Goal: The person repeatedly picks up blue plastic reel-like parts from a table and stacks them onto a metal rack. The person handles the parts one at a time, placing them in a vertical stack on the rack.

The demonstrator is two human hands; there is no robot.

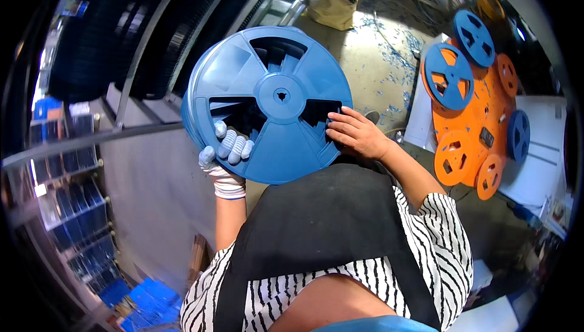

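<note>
Gloved left fingers (pixel 227 144) grip a blue reel (pixel 277 155) through a cut-out; opposite them, bare right fingers (pixel 348 126) lie over its edge, their hold unclear from here.

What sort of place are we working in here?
Likely a factory or workshop that handles reels: a large blue reel being held, more reels at an orange panel, and blue scraps strewn on the floor.

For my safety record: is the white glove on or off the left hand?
On: the glove covers the left hand, fingers showing at an opening of the held blue reel.
</note>
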